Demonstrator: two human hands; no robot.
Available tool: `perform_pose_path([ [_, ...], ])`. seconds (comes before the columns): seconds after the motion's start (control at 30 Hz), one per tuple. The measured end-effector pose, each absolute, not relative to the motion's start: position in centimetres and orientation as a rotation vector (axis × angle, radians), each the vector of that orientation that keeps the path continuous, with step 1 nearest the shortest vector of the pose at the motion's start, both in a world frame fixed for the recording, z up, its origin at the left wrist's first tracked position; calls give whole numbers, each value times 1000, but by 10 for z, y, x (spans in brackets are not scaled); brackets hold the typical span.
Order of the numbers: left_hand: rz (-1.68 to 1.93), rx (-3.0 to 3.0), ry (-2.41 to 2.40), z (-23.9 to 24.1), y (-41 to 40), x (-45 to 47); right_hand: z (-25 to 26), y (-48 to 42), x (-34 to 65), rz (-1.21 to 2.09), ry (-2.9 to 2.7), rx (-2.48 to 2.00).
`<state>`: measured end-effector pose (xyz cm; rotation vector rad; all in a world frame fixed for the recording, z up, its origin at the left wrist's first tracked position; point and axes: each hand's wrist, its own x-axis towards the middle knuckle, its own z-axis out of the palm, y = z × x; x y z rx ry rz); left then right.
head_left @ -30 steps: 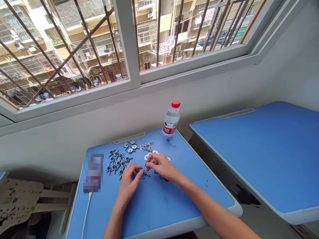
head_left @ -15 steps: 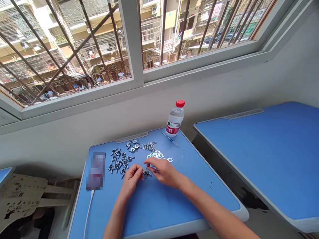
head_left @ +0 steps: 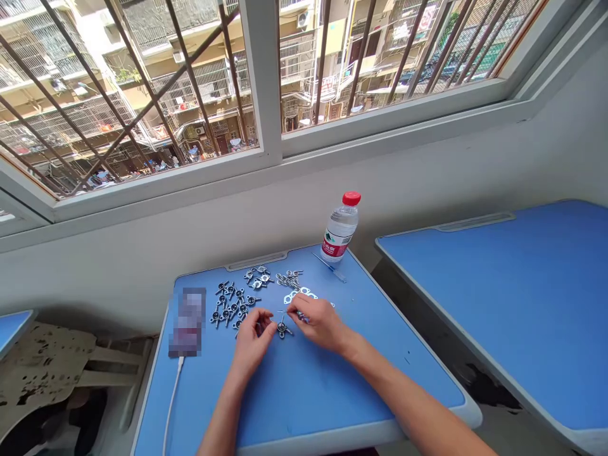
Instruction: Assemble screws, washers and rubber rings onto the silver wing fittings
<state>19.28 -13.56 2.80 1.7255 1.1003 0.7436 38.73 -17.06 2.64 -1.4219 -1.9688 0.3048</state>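
Both of my hands rest on a small blue desk (head_left: 304, 392). Between them lies a small metal part (head_left: 284, 329) with a dark round middle. My left hand (head_left: 254, 342) has its fingers curled, fingertips just left of that part. My right hand (head_left: 319, 322) pinches something small and thin at its fingertips, right above the part; I cannot make out what it is. A cluster of several similar metal parts (head_left: 230, 307) lies left of my hands. More metal pieces (head_left: 259, 277) and flat silver plates (head_left: 299, 294) lie behind my hands.
A water bottle with a red cap (head_left: 340, 230) stands at the desk's back right corner, a thin tool (head_left: 330, 267) beside it. A phone (head_left: 187, 322) with a white cable (head_left: 171, 399) lies on the left. A second blue desk (head_left: 513, 297) stands to the right, a wooden chair (head_left: 42, 367) at left.
My right hand has lowered toward the part on the desk and my left fingers have drawn slightly back from it. The camera view has shifted a little leftward.
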Motion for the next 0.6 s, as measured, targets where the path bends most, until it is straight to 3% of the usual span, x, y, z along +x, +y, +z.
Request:
perform_pose_path([
  [0.2,639,2039,1060,22,-144,193,23,-165,392,493,-1917,-1584],
  [0.6,590,2161,1062,17,-143,194,20,-165,388,492,-2098,-1482],
])
